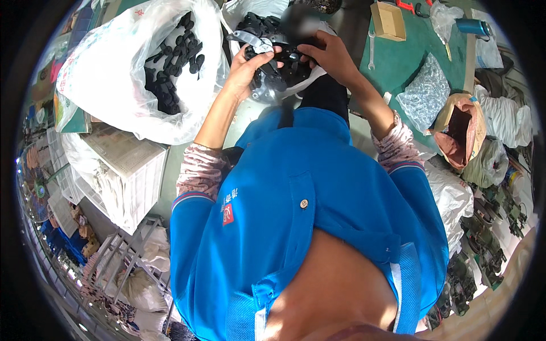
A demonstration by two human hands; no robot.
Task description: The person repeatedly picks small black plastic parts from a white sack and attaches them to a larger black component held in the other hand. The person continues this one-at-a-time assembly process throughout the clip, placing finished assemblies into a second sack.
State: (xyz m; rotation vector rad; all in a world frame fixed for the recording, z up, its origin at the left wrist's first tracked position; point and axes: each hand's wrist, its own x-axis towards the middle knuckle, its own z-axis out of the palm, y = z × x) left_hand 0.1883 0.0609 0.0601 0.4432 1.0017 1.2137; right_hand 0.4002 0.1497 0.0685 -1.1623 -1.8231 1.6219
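Note:
My left hand (249, 69) is closed, thumb and fingers on a curved silvery piece with a round end (243, 37). Its exact kind is hard to make out. To its right, my right hand (331, 55) has its fingers bent at a small black part, partly hidden by the fingers. Both hands are above an open white bag (267, 8) filled with black parts (257, 24). A large translucent plastic bag (102, 62) with many small black oval-ended pieces (170, 59) stands left of my left hand.
On the green table (392, 59) at right lie a wrench (371, 51), a small cardboard box (388, 21), bubble wrap (425, 94) and a blue can (472, 26). An open brown bag (459, 128) is at its near edge. A white crate (133, 182) stands at left.

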